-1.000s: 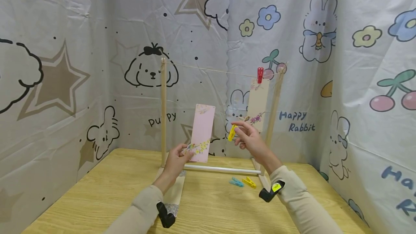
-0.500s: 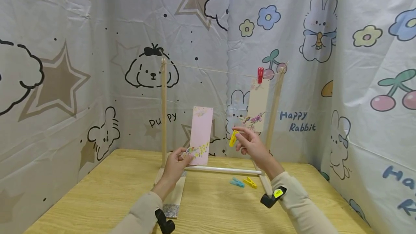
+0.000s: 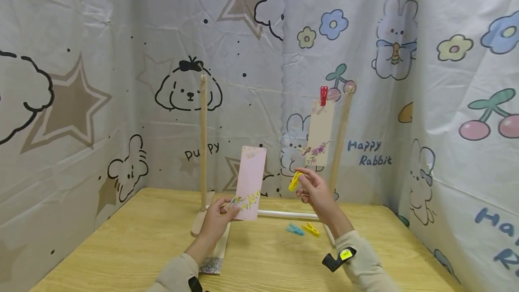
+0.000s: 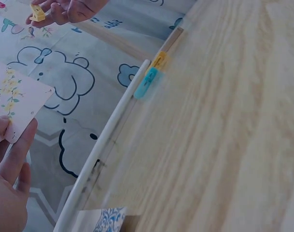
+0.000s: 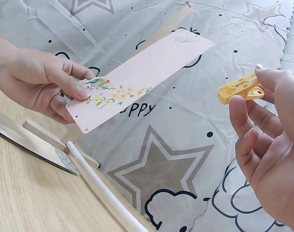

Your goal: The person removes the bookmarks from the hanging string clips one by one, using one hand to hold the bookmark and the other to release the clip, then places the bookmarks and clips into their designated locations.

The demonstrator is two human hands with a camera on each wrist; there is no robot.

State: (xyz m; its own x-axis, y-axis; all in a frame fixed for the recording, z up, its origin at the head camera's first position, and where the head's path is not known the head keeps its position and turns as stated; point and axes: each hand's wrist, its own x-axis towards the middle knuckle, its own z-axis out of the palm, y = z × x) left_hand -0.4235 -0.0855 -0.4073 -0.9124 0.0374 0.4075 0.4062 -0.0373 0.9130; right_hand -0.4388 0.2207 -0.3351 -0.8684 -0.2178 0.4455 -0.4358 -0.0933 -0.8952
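Note:
Between thumb and fingers my left hand (image 3: 219, 219) pinches the lower left edge of a pink bookmark card (image 3: 250, 179), printed with a bird and yellow flowers. The card stands nearly upright in front of the wooden frame. To its right, my right hand (image 3: 318, 191) holds a yellow clothespin (image 5: 239, 89) by its handle end, apart from the card. Behind that hand a cream card (image 3: 320, 132) hangs from the string (image 3: 259, 88), held by a red clothespin (image 3: 323, 96).
Wooden posts (image 3: 204, 148) carry the string, and a white rod (image 3: 285, 214) joins them low down. On the table (image 3: 263, 260) lie a blue clothespin (image 3: 294, 229) and another yellow clothespin (image 3: 311, 229). A cream card with a patterned end (image 3: 212, 265) lies under my left forearm.
Both hands have moved down a little, the left with the pink card and the right with the yellow clothespin. Both grips stay the same.

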